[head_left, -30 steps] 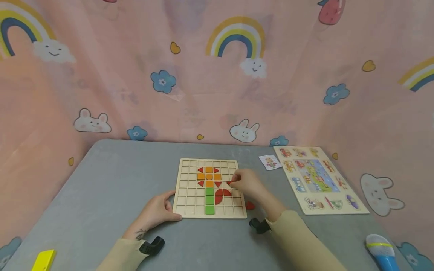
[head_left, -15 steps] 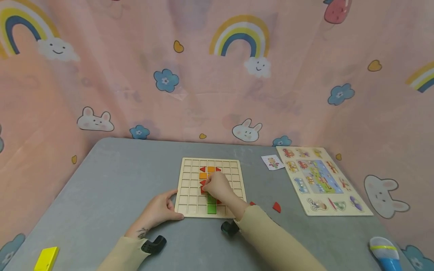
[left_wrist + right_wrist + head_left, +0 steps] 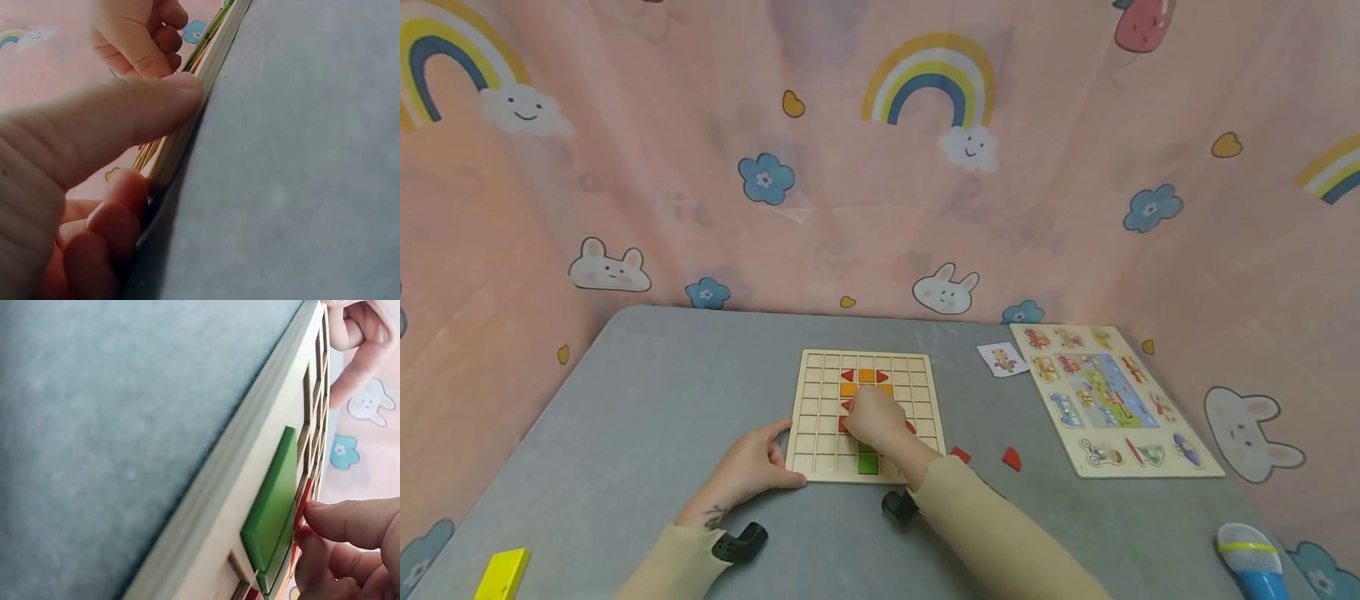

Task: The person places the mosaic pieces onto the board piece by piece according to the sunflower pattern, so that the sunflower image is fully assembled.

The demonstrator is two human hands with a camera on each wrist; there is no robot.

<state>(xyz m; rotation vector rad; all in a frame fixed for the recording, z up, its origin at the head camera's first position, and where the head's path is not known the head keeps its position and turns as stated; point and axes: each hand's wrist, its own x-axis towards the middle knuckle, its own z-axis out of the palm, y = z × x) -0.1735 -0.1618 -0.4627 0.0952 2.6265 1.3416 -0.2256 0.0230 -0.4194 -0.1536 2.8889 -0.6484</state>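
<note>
The square wooden grid board [image 3: 820, 446] lies on the table with orange, red and green pieces in it. My left hand [image 3: 747, 461] holds the board at its near left corner, the thumb along the near edge. Over the middle of the grid, my right hand [image 3: 880, 417] pinches a red piece [image 3: 302, 503] between thumb and finger, against the board beside the green squares [image 3: 274, 500]. Its full shape is hidden. An orange square [image 3: 867, 376] and red triangles [image 3: 848, 376] show beyond the hand, which covers several cells.
Two loose red pieces, one nearer [image 3: 959, 454] and one farther right [image 3: 1012, 458], lie right of the board. A picture card [image 3: 1002, 359] touches a picture puzzle board [image 3: 1071, 437]. A toy microphone [image 3: 1251, 558] and a yellow block [image 3: 502, 573] lie near the front.
My right hand has moved left from the board's right side to its middle with a red piece, then slightly lower and right. The left hand has stayed at the corner.
</note>
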